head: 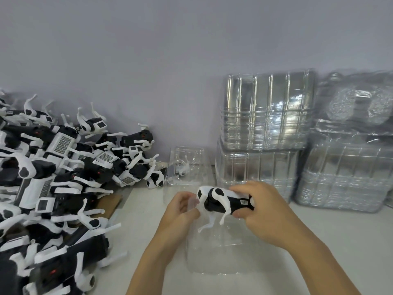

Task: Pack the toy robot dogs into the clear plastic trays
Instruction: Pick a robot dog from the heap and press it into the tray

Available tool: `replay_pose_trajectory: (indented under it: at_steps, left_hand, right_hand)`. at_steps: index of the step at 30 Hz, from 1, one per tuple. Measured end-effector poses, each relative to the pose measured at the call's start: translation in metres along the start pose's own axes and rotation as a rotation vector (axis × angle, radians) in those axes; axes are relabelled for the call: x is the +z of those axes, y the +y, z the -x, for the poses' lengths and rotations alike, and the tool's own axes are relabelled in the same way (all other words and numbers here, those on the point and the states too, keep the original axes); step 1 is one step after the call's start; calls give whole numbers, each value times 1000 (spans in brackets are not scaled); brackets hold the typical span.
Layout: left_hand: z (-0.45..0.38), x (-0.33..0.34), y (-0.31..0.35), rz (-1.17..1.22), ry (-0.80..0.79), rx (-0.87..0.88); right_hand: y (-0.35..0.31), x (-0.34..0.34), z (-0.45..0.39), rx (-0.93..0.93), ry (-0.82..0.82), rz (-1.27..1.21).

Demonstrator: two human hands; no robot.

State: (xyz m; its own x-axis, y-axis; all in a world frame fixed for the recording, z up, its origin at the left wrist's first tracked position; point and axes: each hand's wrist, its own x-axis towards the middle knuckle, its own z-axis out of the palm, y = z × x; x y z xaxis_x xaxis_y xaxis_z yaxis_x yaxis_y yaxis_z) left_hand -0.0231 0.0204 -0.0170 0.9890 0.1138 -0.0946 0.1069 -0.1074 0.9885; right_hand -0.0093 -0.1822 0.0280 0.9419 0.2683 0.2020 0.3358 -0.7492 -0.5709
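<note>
Right hand (258,206) curled around toy dog (225,202), left hand (182,207) pinching clear tray (223,252) edge.

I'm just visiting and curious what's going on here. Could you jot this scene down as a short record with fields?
Right hand: grips a toy robot dog by its body
Left hand: pinches the clear tray's edge
Clear tray: on the table, under the dog
Unpacked dogs: heaped at left
Tray stacks: against the wall, right
</note>
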Motion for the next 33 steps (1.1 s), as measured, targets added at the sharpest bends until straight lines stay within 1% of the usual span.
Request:
replay_pose_trajectory:
  at_steps: [2,3,8,10,16,19,21,28,33]
  left_hand:
    - [-2,-2,-1,20,36,-6]
    - [-3,-2,-2,22,43,-9]
    - [0,1,1,-14,1,6]
    - [0,2,2,-9,-4,10]
    - [-2,2,0,-24,-68,-1]
    - [-6,1,-3,74,-88,-36]
    - [-8,1,-6,147,-73,-40]
    - [-13,3,-9,187,37,-44]
    - [-12,2,-12,177,38,-53]
  right_hand:
    - [-1,-3,-2,-50,68,15]
    - [-1,-4,-2,-61,73,22]
    - [2,0,2,-47,-83,116]
    - [4,2,1,-36,-95,109]
    - [10,9,-1,-23,-54,12]
    - [8,15,-1,-28,-37,-30]
    - [7,20,-2,-47,-24,-6]
    - [2,34,-3,-72,76,48]
    - [2,37,-3,-60,90,57]
